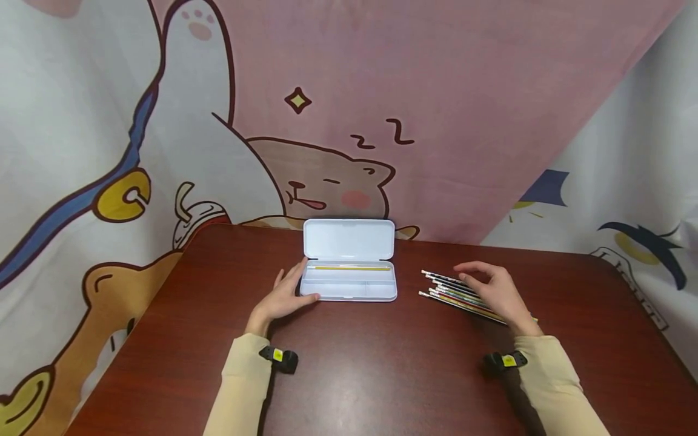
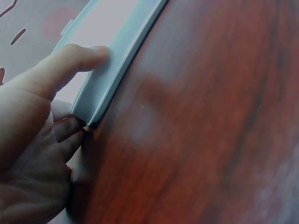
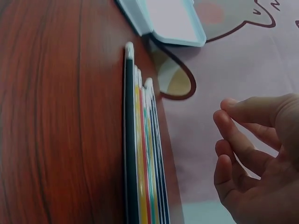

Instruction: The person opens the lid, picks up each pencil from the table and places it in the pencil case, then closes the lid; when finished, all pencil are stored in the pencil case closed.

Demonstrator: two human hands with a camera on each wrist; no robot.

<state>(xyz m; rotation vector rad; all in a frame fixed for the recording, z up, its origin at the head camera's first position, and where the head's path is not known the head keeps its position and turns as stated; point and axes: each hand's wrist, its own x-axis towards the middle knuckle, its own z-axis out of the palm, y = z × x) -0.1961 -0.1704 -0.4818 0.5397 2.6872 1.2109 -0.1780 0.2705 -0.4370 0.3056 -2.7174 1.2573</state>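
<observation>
Pencils (image 1: 460, 295), a row of slim colour-striped ones with white ends, lie side by side on the dark red-brown wooden table (image 1: 371, 363), right of centre. I see the right hand (image 1: 493, 292) poised just over them, fingers loosely curved and apart, holding nothing; in the right wrist view the fingertips (image 3: 229, 122) stand clear of the row (image 3: 142, 154). Whether any finger touches a pencil in the head view I cannot tell.

I see the left hand (image 1: 283, 297) set against the left end of the pale blue rectangular plastic pencil case (image 1: 349, 283). Its fingers lie straight along the case wall, and in the left wrist view the thumb (image 2: 70, 63) presses on the front rim (image 2: 117, 65) near the corner. The case stands at the table's middle, lid (image 1: 349, 239) tipped back open, with one yellow pencil (image 1: 349, 267) lying lengthwise in its rear compartment. Case and loose pencils are near each other, not touching.

A cartoon-printed pink and white cloth (image 1: 382, 91) hangs behind the table.
</observation>
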